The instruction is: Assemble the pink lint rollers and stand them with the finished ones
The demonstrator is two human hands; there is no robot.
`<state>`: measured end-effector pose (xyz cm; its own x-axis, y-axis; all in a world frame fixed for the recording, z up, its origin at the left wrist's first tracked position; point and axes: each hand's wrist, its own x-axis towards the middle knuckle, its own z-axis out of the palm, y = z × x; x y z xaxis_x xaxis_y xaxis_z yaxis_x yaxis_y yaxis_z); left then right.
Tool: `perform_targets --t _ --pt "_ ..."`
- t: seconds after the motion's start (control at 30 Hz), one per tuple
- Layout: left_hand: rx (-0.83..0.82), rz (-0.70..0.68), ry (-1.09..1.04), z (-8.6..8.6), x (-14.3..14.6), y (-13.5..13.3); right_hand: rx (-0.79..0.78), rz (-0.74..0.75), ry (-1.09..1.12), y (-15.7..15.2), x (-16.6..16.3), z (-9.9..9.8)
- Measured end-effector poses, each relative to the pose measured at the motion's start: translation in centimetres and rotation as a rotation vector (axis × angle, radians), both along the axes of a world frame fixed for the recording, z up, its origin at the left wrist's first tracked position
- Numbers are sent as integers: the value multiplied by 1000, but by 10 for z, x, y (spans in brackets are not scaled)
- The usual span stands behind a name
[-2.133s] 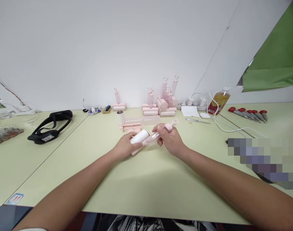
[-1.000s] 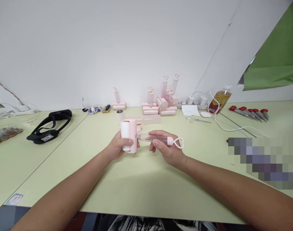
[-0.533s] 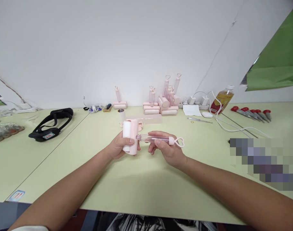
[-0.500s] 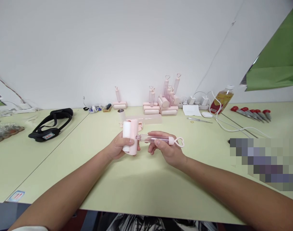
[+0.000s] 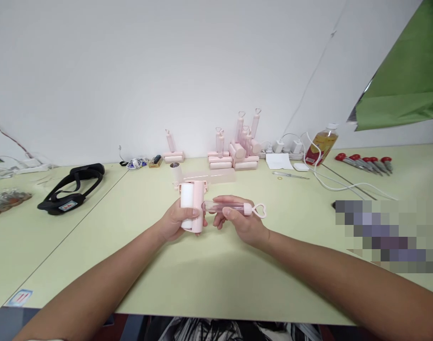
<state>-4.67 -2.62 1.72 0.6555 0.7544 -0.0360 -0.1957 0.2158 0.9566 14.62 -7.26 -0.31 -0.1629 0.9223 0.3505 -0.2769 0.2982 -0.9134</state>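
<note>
My left hand [image 5: 174, 220] is wrapped round the head of a pink lint roller [image 5: 199, 208], thumb lying across its white roll [image 5: 187, 203]. My right hand [image 5: 248, 226] grips the roller's clear pinkish handle [image 5: 223, 207], which ends in a heart-shaped loop [image 5: 260, 211]. The handle points right from the side of the head and meets it. Just behind the head lie a clear pinkish cover strip [image 5: 221, 176] and a pale cylinder with a dark end [image 5: 175, 171].
Several pink lint rollers [image 5: 220, 163] stand along the wall, with another roller [image 5: 174, 157] further left. A black headset strap [image 5: 72, 189] lies left. At right are a drink bottle [image 5: 321, 144], red-handled tools [image 5: 365, 162], white cables [image 5: 340, 190] and a thin screwdriver-like tool [image 5: 291, 175].
The handle's end has moved left against the roller head, closing the short gap where its narrow stem showed. Both hands keep their hold. The view has turned slightly right.
</note>
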Motion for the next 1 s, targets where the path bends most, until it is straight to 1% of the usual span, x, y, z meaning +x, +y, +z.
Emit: perform_targets --t 0.07,0.2,0.27,0.37,0.43,0.53,0.67,0.73,0.8,0.9,1.0 --pt "-11 -6 -2 -4 1 2 -7 -3 -8 2 1 -3" --pt "20 57 30 -8 3 7 -39 -14 -50 8 1 -10" --pt "52 61 41 -8 4 7 -45 13 -68 10 0 -15" --pt "92 60 41 -6 7 6 -5 61 -99 10 -3 -20" --pt "79 132 54 -5 9 6 38 63 -134 9 -4 -23" --pt "27 285 86 -6 9 10 84 67 -202 8 -3 -26" --pt "-11 432 77 -8 7 18 105 111 -271 11 -2 -30" --pt "1 486 38 -8 6 21 46 125 -267 14 -4 -32" --pt "36 505 -3 -6 7 21 -62 155 -226 16 -5 -32" --pt "89 462 -43 -5 7 18 -182 164 -175 17 -7 -28" --pt "86 385 -47 -7 6 15 -217 131 -133 18 -6 -22"
